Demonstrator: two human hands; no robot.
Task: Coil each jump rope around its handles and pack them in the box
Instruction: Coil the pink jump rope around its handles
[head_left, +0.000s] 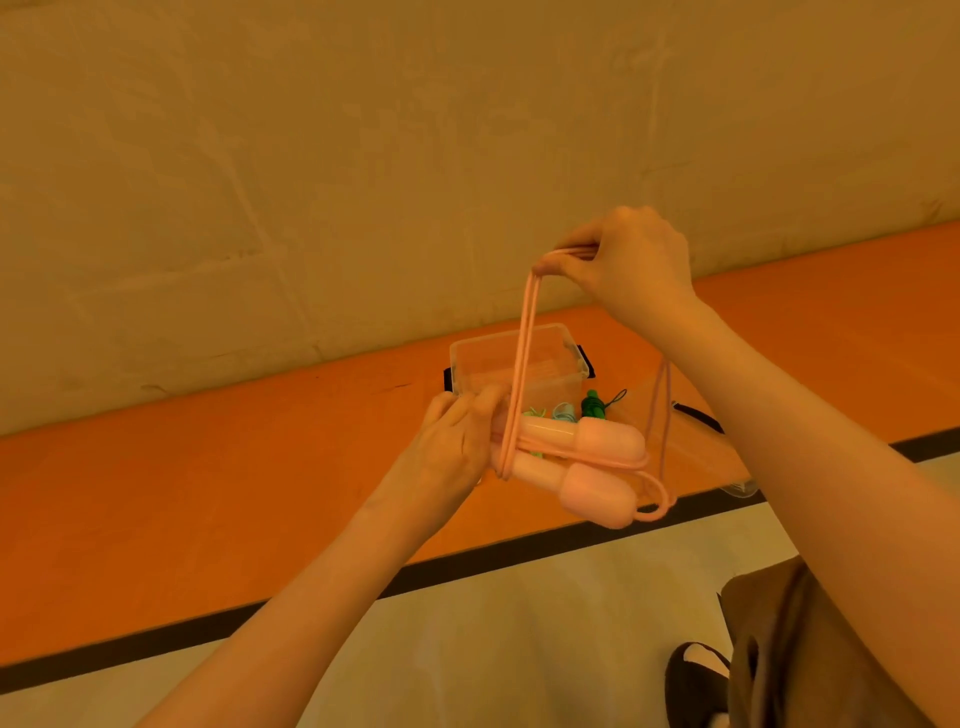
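Left hand (457, 441): clenched around the near ends of two pink jump-rope handles (582, 457), held side by side, rounded caps pointing away to the right of the fist. Right hand (631, 260): raised well above and beyond the left, fingertips pinched on a doubled strand of pink rope (522, 364), drawn taut down to the handles just beside the left knuckles. One turn noted lying along the upper handle; a slack loop hanging past the caps, below the right forearm.

Clear plastic box (519, 364): just beyond the left hand, on the orange floor strip (208, 467), open-topped, lid not identified with certainty. Green and pale coiled ropes (571, 413) visible between box and handles; in or beside the box cannot be told.

Step judged: early winding, most of the rope still loose.

Risks judged:
- Handles splaying apart if left grip loosens under rope tension.
- Doubled strand slipping from the pinch, springing the turn undone.
- Turns sliding off over the smooth rounded caps if laid too near them.
- Slack loop snagging on the box rim or forearm during the next pass.
- Loose bundle uncoiling once dropped into the box.
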